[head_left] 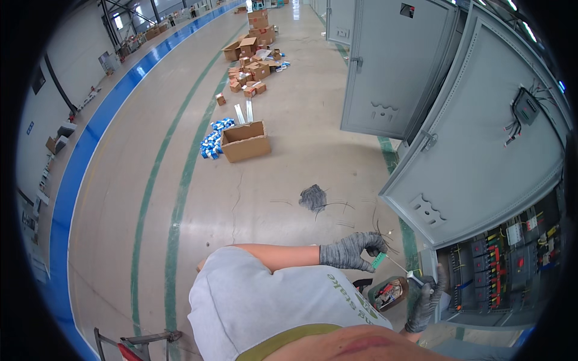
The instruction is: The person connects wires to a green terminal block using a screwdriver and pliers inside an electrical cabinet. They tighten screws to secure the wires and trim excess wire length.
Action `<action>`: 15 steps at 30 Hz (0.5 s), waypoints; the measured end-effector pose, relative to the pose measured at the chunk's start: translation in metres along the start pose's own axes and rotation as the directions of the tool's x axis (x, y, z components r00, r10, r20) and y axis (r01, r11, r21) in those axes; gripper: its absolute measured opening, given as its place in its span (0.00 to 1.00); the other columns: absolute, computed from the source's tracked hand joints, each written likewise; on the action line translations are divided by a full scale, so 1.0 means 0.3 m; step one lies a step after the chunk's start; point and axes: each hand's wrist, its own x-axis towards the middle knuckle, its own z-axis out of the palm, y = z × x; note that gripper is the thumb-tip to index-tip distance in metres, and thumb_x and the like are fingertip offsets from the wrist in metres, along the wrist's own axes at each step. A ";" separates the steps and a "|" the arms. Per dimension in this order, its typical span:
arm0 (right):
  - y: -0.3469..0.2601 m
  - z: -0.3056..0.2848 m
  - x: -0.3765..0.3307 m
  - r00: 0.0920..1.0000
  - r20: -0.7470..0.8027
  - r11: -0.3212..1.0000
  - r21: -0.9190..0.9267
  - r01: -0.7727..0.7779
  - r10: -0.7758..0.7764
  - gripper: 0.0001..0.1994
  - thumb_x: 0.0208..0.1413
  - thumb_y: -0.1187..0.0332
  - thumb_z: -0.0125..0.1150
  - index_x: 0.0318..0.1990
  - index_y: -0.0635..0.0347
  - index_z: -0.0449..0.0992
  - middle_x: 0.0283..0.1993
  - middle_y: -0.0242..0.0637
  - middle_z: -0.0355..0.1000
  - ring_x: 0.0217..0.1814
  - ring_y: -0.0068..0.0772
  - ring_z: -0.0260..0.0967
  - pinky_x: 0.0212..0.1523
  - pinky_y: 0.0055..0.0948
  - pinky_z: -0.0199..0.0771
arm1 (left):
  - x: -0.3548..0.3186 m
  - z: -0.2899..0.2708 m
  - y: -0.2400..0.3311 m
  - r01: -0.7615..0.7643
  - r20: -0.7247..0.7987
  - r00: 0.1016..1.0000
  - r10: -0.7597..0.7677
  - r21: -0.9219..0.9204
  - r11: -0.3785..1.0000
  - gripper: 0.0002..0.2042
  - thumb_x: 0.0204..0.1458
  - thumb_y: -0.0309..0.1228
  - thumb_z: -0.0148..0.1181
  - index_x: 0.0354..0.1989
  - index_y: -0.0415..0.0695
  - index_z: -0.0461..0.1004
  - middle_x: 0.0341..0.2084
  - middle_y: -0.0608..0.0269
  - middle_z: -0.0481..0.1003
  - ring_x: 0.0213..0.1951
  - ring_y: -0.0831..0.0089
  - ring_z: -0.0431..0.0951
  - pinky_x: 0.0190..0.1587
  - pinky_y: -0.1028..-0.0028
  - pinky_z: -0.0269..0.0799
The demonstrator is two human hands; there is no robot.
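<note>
Largest: grey sheet-metal cabinet [481, 317], right edge of frame, holding rows of dark modules with red and yellow wiring. Its flat grey metal door [475, 126] swings wide, upper right, probably for access. Next, an open-topped brown cardboard box [245, 144] on the floor, upper middle, well apart from the work. Small rounded bin [404, 290] of mixed parts, lower right, between the hands, likely put there for easy reach.

Grey-gloved right hand [426, 299], lower right, fingers wrapped around a pale-handled slim screwdriver [412, 275], shaft aimed up-left. Grey-gloved left hand [354, 250], right of lower centre, pinches a small green rectangular block [379, 260], seemingly to steady it facing the tool; tip at or just beside it, contact unclear. Thin dark wires [385, 233] fan out above the left fingers; attachment can't be told.
</note>
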 end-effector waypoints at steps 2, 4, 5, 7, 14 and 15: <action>-0.044 0.073 0.082 0.999 0.026 0.991 0.136 0.018 -0.022 0.28 0.60 0.46 0.54 0.55 0.63 0.70 0.49 0.45 0.71 0.47 0.35 0.70 0.51 0.34 0.71 | 0.066 -0.083 -0.015 0.000 0.020 1.000 -0.001 0.033 0.999 0.23 0.39 0.25 0.72 0.47 0.39 0.72 0.40 0.61 0.71 0.42 0.72 0.73 0.48 0.72 0.72; -0.019 0.103 0.167 0.999 0.042 0.977 0.211 -0.009 0.000 0.28 0.61 0.46 0.54 0.54 0.64 0.70 0.47 0.48 0.71 0.48 0.37 0.72 0.52 0.35 0.71 | 0.133 -0.158 -0.044 -0.012 0.042 0.999 0.011 0.016 1.000 0.23 0.39 0.25 0.72 0.47 0.39 0.73 0.40 0.61 0.71 0.42 0.72 0.73 0.48 0.72 0.72; 0.026 0.098 0.204 0.999 0.038 0.981 0.186 -0.046 0.039 0.28 0.61 0.46 0.54 0.54 0.64 0.70 0.47 0.47 0.71 0.47 0.36 0.72 0.51 0.35 0.72 | 0.168 -0.198 -0.056 -0.019 0.063 0.998 0.018 0.007 1.000 0.24 0.39 0.25 0.72 0.47 0.39 0.73 0.40 0.61 0.71 0.42 0.72 0.73 0.48 0.72 0.72; 0.269 -0.015 0.316 0.984 0.061 0.986 -0.028 -0.167 0.169 0.28 0.61 0.46 0.53 0.54 0.65 0.70 0.45 0.42 0.71 0.41 0.30 0.70 0.42 0.29 0.71 | 0.234 -0.282 -0.080 -0.043 0.066 0.997 0.043 -0.002 0.999 0.24 0.38 0.26 0.73 0.47 0.39 0.73 0.40 0.61 0.71 0.42 0.72 0.73 0.48 0.72 0.71; 0.026 0.368 0.591 0.992 0.034 0.987 0.113 0.118 -0.123 0.38 0.58 0.45 0.57 0.68 0.60 0.55 0.39 0.36 0.71 0.33 0.24 0.65 0.35 0.24 0.66 | 0.373 -0.559 -0.154 -0.002 0.062 0.998 0.002 0.004 1.000 0.25 0.38 0.25 0.73 0.48 0.39 0.73 0.41 0.61 0.71 0.42 0.72 0.73 0.48 0.72 0.71; 0.054 0.342 0.630 0.995 0.097 0.996 0.093 0.014 -0.023 0.37 0.58 0.45 0.57 0.68 0.58 0.56 0.33 0.33 0.69 0.33 0.23 0.66 0.34 0.23 0.66 | 0.385 -0.577 -0.163 -0.008 0.060 0.998 0.009 -0.006 1.000 0.25 0.38 0.25 0.73 0.48 0.39 0.73 0.41 0.61 0.71 0.42 0.72 0.73 0.48 0.72 0.71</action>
